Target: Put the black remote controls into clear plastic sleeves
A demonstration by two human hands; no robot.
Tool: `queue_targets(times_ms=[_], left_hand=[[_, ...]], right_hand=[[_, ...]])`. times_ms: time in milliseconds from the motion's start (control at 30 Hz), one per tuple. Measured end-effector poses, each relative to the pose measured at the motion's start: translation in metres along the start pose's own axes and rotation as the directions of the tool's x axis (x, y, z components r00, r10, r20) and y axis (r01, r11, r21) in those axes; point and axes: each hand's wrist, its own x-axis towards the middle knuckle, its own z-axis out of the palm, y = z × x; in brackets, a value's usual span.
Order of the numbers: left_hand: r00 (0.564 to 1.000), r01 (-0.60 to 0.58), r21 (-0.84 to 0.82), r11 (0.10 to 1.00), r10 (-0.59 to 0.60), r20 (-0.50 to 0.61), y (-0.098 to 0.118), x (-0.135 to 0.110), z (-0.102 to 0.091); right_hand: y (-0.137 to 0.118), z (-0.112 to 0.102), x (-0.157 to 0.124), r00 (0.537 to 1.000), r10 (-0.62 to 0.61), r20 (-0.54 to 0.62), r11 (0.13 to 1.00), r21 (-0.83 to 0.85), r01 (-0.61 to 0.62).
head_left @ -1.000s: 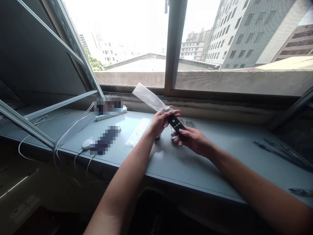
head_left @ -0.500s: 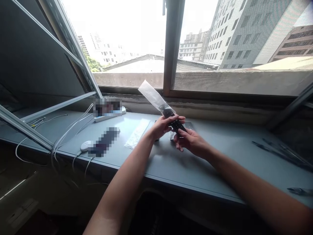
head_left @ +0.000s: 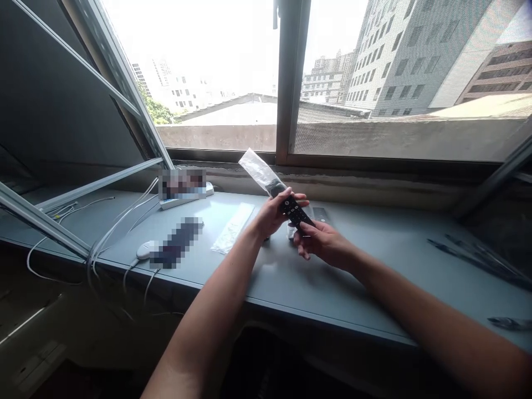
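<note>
A black remote control (head_left: pixel 296 213) is held tilted above the desk, its far end inside a clear plastic sleeve (head_left: pixel 258 169). My left hand (head_left: pixel 272 215) is closed around the remote near the sleeve's mouth, thumb on top. At the remote's near end, my right hand (head_left: pixel 322 238) grips it between thumb and fingers. Behind my hands, a dark flat item (head_left: pixel 320 214) lies partly hidden on the desk. To the left of them rests another clear plastic sleeve (head_left: pixel 234 227).
The grey desk (head_left: pixel 374 288) runs below a window. At left are a white power strip (head_left: pixel 187 200), a blurred-out dark object (head_left: pixel 177 244), a round white charger (head_left: pixel 145 250) and loose white cables. Dark cables (head_left: pixel 469 257) lie at right. A metal frame (head_left: pixel 100 172) stands on the left.
The sleeve now covers more of the remote's far end, and its tip has come lower and nearer. My left hand has slid slightly up along the remote; my right hand stays nearly in place.
</note>
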Motion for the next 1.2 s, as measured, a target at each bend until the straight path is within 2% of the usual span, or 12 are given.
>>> queue_targets(times_ms=[100, 200, 333, 433, 500, 567, 633, 700, 833, 900, 1033, 1200], left_hand=[[0.992, 0.068, 0.07, 0.995, -0.074, 0.1, 0.001, -0.005, 0.002], [0.993, 0.06, 0.092, 0.994, -0.068, 0.093, 0.005, -0.006, 0.001], [0.997, -0.055, -0.029, 0.998, 0.053, -0.047, 0.01, -0.001, -0.003], [0.972, -0.17, -0.109, 0.979, 0.148, -0.184, 0.012, 0.004, -0.006], [0.949, -0.198, -0.109, 0.974, 0.163, -0.27, 0.011, 0.006, -0.006], [0.938, -0.192, -0.094, 0.977, 0.155, -0.309, 0.01, 0.007, -0.006], [0.946, -0.186, -0.076, 0.98, 0.157, -0.285, 0.006, 0.007, -0.004], [0.966, -0.156, -0.051, 0.986, 0.142, -0.215, 0.002, 0.006, -0.002], [0.999, -0.023, 0.062, 0.998, 0.025, -0.042, -0.005, 0.001, 0.003], [1.0, 0.001, 0.112, 0.994, 0.0, -0.012, -0.005, -0.001, 0.005], [0.991, -0.057, 0.067, 0.996, 0.065, -0.115, -0.002, 0.001, 0.005], [0.944, -0.19, -0.029, 0.981, 0.175, -0.279, 0.003, 0.008, -0.004]], right_hand=[[-0.001, 0.0, 0.0, 1.0, -0.008, -0.008, 1.0, 0.001, 0.008], [-0.003, 0.002, -0.001, 1.0, -0.015, -0.005, 1.0, -0.011, 0.015], [-0.005, 0.002, -0.002, 1.0, -0.006, 0.001, 1.0, -0.025, 0.006], [-0.003, 0.002, -0.002, 0.999, 0.03, 0.011, 0.999, -0.037, -0.029], [-0.002, 0.001, -0.002, 0.999, 0.042, 0.013, 0.998, -0.036, -0.042], [0.0, 0.001, -0.001, 0.999, 0.046, 0.013, 0.999, -0.028, -0.046], [0.001, 0.001, -0.001, 0.999, 0.047, 0.01, 0.999, -0.018, -0.046], [0.001, 0.002, 0.0, 0.999, 0.039, 0.001, 0.999, -0.004, -0.039], [0.0, 0.004, -0.001, 1.0, 0.009, -0.025, 1.0, 0.013, -0.009], [-0.001, 0.004, -0.001, 0.999, 0.004, -0.032, 1.0, 0.014, -0.003], [-0.001, 0.005, -0.002, 0.999, 0.013, -0.029, 1.0, 0.011, -0.013], [0.0, 0.004, -0.002, 0.999, 0.036, 0.005, 0.999, -0.001, -0.036]])
